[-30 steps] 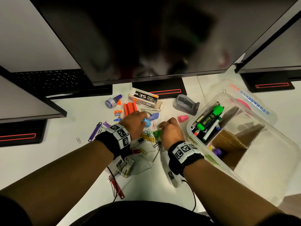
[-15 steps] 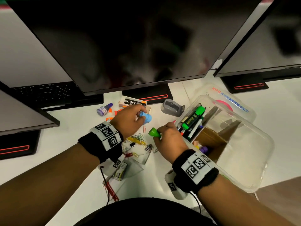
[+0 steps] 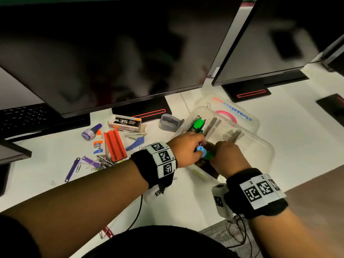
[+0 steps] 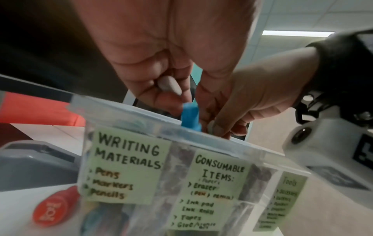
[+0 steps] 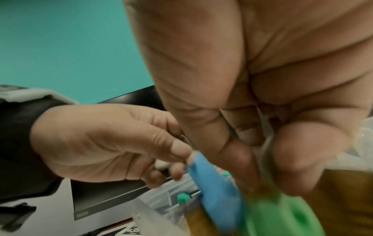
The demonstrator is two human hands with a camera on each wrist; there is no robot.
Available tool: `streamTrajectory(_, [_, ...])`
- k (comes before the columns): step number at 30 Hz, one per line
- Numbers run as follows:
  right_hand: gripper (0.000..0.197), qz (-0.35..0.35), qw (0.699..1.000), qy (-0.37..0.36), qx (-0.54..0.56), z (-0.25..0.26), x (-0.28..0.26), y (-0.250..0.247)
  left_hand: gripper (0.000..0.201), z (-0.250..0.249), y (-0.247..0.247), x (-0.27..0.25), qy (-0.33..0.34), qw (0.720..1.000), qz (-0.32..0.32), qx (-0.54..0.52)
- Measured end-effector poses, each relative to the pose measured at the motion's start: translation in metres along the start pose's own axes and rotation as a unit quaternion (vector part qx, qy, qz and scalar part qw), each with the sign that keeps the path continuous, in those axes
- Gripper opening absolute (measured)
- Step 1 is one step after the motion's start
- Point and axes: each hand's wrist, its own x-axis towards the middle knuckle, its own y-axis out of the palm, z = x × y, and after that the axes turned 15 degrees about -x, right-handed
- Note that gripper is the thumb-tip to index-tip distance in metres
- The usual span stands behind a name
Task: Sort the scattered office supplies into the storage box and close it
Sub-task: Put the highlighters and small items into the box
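- The clear storage box [image 3: 260, 146], labelled by compartment, stands open near the tabletop's right edge.
- Over its near rim, your left hand [image 3: 184, 148] pinches a blue piece [image 3: 201, 150]; your right hand [image 3: 227, 157] grips a green piece [image 3: 210, 155].
- Beside the box lie an orange stapler [image 3: 114, 146], staple box [image 3: 125, 122] and glue bottle [image 3: 98, 144].

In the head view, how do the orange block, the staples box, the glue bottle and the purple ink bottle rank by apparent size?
Largest to smallest:
1. staples box and orange block, too alike to separate
2. glue bottle
3. purple ink bottle
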Motion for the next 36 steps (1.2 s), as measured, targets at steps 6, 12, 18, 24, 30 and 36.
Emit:
streamTrajectory(6, [0.018, -0.026, 0.998, -0.014, 0.060, -0.009, 0.002, 0.000, 0.046, 0.001, 0.000, 0.003, -0.018, 0.992, 0.005, -0.128])
streamTrajectory(12, [0.015, -0.077, 0.987, -0.095, 0.107, 0.007, -0.003, -0.010, 0.025, 0.047, -0.045, 0.004, -0.021, 0.973, -0.209, -0.100])
streamTrajectory(18, [0.039, -0.071, 0.973, -0.219, -0.002, 0.047, -0.008, 0.012, 0.027, 0.116, -0.058, 0.003, -0.169, 0.976, -0.126, 0.044])
streamTrajectory(24, [0.054, -0.054, 0.971, -0.231, -0.013, 0.042, -0.004, 0.019, 0.042, 0.126, -0.026, 0.019, -0.128, 0.989, -0.020, 0.072])
streamTrajectory(30, [0.058, -0.062, 0.969, -0.236, 0.030, 0.039, 0.004, 0.027, 0.034, 0.119, 0.001, 0.038, -0.096, 0.985, 0.051, 0.135])
streamTrajectory(36, [0.055, -0.077, 0.964, -0.248, 0.053, 0.048, 0.011, 0.029, 0.029, 0.135, -0.010, 0.025, -0.110, 0.976, 0.038, 0.184])
